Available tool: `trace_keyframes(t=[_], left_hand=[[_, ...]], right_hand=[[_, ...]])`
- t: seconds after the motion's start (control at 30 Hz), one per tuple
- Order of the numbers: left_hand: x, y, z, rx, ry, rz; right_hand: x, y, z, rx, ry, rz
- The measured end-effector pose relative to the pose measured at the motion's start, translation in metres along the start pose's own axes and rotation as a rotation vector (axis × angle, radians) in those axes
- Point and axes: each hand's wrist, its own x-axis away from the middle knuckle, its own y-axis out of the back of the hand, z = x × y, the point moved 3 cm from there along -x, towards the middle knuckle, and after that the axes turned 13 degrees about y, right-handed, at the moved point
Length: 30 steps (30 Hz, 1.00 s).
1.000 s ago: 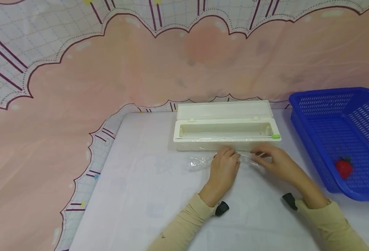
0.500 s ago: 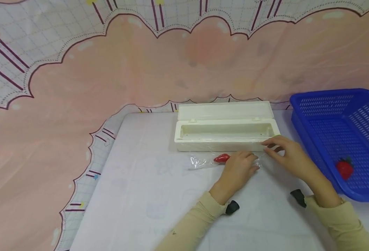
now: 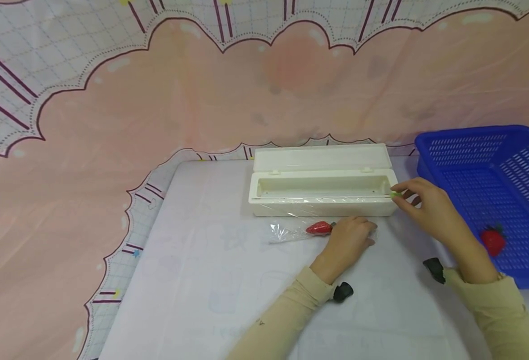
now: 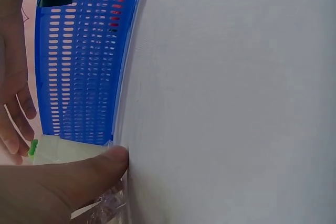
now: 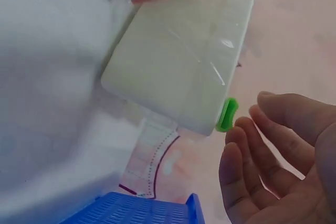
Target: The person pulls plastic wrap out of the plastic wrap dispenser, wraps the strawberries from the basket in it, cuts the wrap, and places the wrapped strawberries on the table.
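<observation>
A long white cling film dispenser [image 3: 323, 206] stands with its lid [image 3: 322, 158] raised. Clear plastic wrap [image 3: 287, 231] runs from its front onto the table, over a red, pointed, pepper-like piece [image 3: 319, 228]. My left hand [image 3: 345, 242] holds the wrap low beside that piece, covering its right end; crumpled film shows under the thumb [image 4: 100, 174] in the left wrist view. At the dispenser's right end, my right hand [image 3: 431, 210] has its fingertips right at the green slider [image 5: 227, 115]. The right wrist view shows its thumb and fingers spread apart, with the slider just beyond them.
A blue perforated basket [image 3: 444, 225] stands to the right, close to the right forearm. Inside it lies a strawberry [image 3: 492, 241]. White covering lies over the table [image 3: 192, 280], and a pink patterned cloth [image 3: 255, 95] hangs behind.
My left hand has slid right along the wrap, uncovering the red piece. My right hand has left the wrap and moved right and up to the green slider.
</observation>
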Motion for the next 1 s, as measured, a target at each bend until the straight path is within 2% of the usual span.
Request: trace_keyframes(t=[0.23, 0.5, 0.63, 0.87, 1.0], left_hand=[[-0.004, -0.002, 0.000, 0.002, 0.022, -0.013], [-0.007, -0.003, -0.001, -0.082, 0.012, 0.003], [-0.008, -0.004, 0.002, -0.022, 0.036, 0.012], [-0.011, -0.009, 0.010, 0.174, 0.111, 0.073], [-0.012, -0.007, 0.013, 0.219, 0.135, 0.106]], right_hand=[[-0.003, 0.000, -0.005, -0.007, -0.031, 0.044], [-0.005, 0.000, -0.009, -0.022, -0.075, 0.076], [-0.006, -0.001, -0.009, -0.012, -0.061, 0.077], [-0.008, 0.000, -0.010, 0.003, -0.060, 0.073], [-0.009, -0.001, -0.011, -0.013, -0.077, 0.078]])
